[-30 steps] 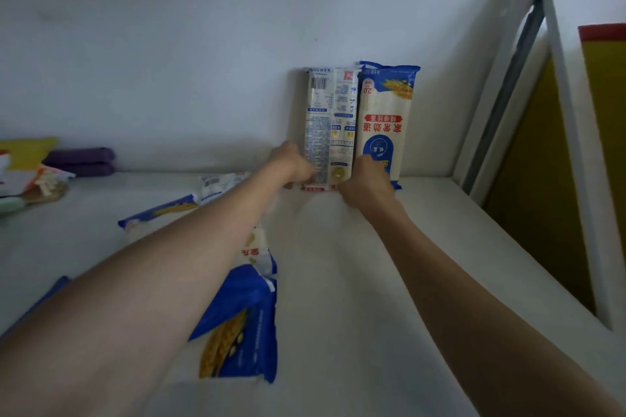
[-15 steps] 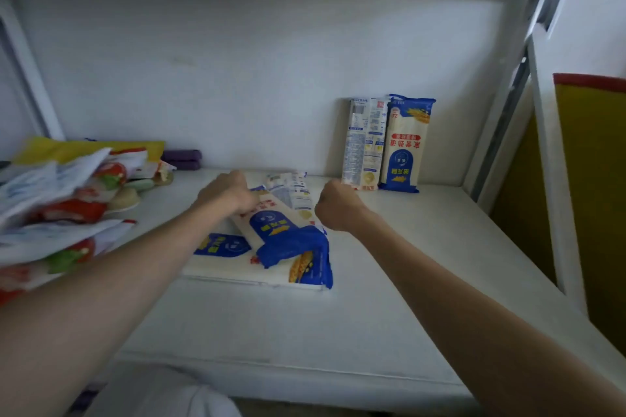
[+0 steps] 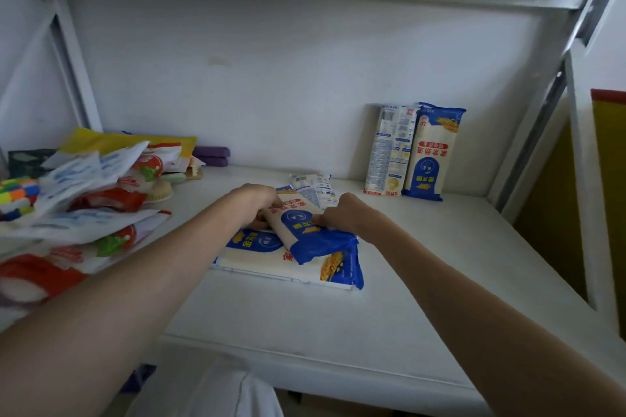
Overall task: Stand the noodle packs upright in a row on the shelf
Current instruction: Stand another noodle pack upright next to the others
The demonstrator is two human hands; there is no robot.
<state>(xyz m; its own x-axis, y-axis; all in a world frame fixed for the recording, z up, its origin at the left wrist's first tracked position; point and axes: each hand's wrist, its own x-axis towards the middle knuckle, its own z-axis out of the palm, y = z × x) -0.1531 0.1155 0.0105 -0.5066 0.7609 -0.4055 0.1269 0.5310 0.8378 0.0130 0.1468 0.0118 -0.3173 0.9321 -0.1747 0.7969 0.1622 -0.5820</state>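
Two noodle packs stand upright against the back wall at the right: a pale one [image 3: 389, 151] and a blue-and-cream one [image 3: 430, 152] touching it. A pile of flat packs lies mid-shelf. The top pack [image 3: 305, 234], blue and cream, is gripped on its left side by my left hand [image 3: 254, 205] and on its right side by my right hand [image 3: 342, 213]. Under it lies another blue-and-cream pack [image 3: 288, 267], and a pale pack [image 3: 313, 188] shows behind the hands. The white shelf board [image 3: 423, 264] carries them all.
A heap of red, white and yellow snack bags [image 3: 84, 200] fills the left of the shelf, with a purple object [image 3: 211, 156] at the back wall. The shelf's metal frame post [image 3: 528, 132] and a yellow panel [image 3: 609, 179] bound the right side.
Both hands left the standing packs at the back wall and came back to the flat pile; they now grip its top pack. The view pulled back from the shelf.
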